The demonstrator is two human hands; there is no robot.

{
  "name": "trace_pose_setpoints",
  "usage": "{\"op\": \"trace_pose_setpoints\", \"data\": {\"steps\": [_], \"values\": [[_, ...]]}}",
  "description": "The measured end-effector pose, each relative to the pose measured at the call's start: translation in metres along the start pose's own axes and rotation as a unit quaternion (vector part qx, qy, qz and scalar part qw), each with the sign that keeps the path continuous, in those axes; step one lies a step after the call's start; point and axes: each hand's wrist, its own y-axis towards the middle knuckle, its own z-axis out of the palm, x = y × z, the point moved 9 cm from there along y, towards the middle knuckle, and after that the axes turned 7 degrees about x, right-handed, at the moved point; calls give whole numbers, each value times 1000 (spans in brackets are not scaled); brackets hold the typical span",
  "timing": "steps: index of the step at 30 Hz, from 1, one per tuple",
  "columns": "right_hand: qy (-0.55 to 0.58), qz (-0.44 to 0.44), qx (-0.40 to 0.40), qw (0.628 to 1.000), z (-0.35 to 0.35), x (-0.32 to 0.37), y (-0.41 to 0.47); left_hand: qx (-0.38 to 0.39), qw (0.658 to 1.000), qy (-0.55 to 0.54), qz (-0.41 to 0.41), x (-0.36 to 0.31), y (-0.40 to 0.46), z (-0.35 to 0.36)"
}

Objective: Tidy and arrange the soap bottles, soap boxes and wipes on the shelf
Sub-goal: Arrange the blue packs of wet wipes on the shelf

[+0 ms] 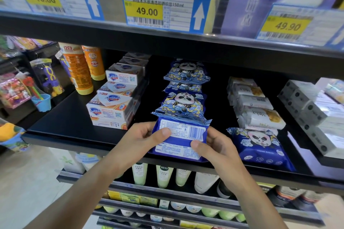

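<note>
Head view: left hand (pixel 141 135) and right hand (pixel 214 147) pinch a blue wipes pack (pixel 181 138), label-side up, at the shelf (pixel 74 132) front edge; flip it, align with the panda row (pixel 184 102).

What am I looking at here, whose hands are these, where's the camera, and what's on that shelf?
There is no machine here. A person wears one wide-angle camera on the head, looking forward and down, so you see their own arms reaching in.

The left hand and right hand together hold a blue wipes pack at the front edge of the black shelf, printed back side up, thumbs on top.

On the shelf behind it stands a row of blue panda wipes packs. Left of those are stacked soap boxes and orange bottles. To the right lie white wipes packs, with one more panda pack lying flat in front of them.

The price tags above belong to the upper shelf.
</note>
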Motion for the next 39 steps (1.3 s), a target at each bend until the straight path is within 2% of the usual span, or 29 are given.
{"op": "trace_pose_setpoints", "data": {"steps": [11,18,29,39], "values": [[0,14,-43,999,-7,-1,-1,68,997,17,24,-5,-2,6],[16,11,-43,999,-5,-2,1,37,998,17,50,-4,-1,0],[-6,19,-47,999,-3,1,0,78,996,47,22,-2,-3,1],[-4,8,-33,999,0,1,0,30,999,22,23,4,-1,-6]]}}
